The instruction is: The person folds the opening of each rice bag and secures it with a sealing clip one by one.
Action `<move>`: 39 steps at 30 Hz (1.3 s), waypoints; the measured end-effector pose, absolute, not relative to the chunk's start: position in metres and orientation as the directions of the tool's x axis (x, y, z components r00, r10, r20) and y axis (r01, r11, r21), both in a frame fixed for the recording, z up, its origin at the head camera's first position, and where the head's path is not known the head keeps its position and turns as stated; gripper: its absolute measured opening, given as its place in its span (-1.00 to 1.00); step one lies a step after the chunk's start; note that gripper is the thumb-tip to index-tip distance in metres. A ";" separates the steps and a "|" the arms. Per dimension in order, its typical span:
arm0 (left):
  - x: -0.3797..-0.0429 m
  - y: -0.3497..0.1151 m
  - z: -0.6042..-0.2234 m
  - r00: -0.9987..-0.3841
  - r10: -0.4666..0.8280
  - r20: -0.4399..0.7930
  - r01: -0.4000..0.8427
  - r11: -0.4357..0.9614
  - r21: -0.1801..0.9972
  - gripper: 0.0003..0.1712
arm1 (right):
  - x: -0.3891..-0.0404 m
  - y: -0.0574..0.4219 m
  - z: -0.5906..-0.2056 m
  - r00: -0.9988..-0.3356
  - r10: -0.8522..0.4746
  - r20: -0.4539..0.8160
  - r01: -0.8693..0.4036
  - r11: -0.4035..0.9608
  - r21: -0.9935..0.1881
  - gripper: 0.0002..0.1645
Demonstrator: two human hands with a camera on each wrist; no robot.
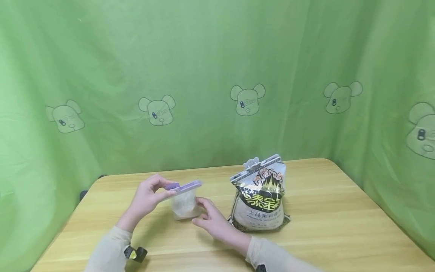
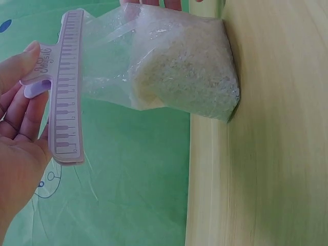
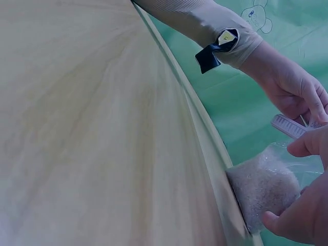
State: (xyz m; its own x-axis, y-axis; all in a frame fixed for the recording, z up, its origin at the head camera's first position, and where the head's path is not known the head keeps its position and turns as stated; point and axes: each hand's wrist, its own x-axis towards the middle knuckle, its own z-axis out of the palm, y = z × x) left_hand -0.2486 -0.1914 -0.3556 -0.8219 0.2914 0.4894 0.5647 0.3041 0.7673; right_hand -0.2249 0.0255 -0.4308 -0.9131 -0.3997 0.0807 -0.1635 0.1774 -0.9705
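My left hand (image 1: 147,198) pinches the handles of a pale purple bag clip (image 2: 66,97), printed with a piano-key ruler. The clip lies across the top of a clear plastic bag of rice (image 2: 189,69), which stands on the table. The bag's upper part is slack and see-through, with the white grains settled low. At the bag's right side is my right hand (image 1: 219,224), its fingers spread and loosely bent against or close to the plastic; exact contact is partly hidden. In the right wrist view, the rice bag (image 3: 264,189) shows between that hand's thumb and fingers.
A larger printed rice bag (image 1: 259,215) stands to the right, its folded top held by a grey-white clip (image 1: 255,168). The wooden table (image 1: 336,211) ends at a green curtain (image 1: 204,56) with bear-head drawings. A dark strap device (image 1: 136,254) sits on the left wrist.
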 end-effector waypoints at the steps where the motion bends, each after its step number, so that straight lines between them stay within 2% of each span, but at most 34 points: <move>1: -0.248 -0.190 -0.356 -0.822 0.290 0.490 0.565 0.305 0.767 -0.79 | -0.225 0.026 -0.431 -0.914 -0.399 0.077 -0.161 0.181 -0.970 -0.22; 11: -0.243 -0.181 -0.352 -0.831 0.257 0.492 0.555 0.343 0.758 -0.77 | -0.226 0.028 -0.430 -0.911 -0.412 0.025 -0.081 0.119 -0.990 -0.24; 25: -0.240 -0.170 -0.354 -0.831 0.221 0.510 0.556 0.342 0.757 -0.77 | -0.223 0.029 -0.428 -0.911 -0.412 0.025 -0.080 0.117 -0.990 -0.25; 39: -0.239 -0.159 -0.358 -0.802 0.199 0.563 0.597 0.289 0.748 -0.77 | -0.223 0.028 -0.428 -0.910 -0.414 0.031 -0.087 0.116 -0.989 -0.22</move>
State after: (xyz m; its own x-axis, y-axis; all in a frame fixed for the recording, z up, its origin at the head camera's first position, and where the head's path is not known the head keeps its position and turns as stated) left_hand -0.2387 -0.1588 -0.3585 -0.8021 0.1993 0.5629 0.5970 0.2892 0.7483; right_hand -0.2230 0.0280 -0.4285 -0.9096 -0.4143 0.0314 -0.0868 0.1158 -0.9895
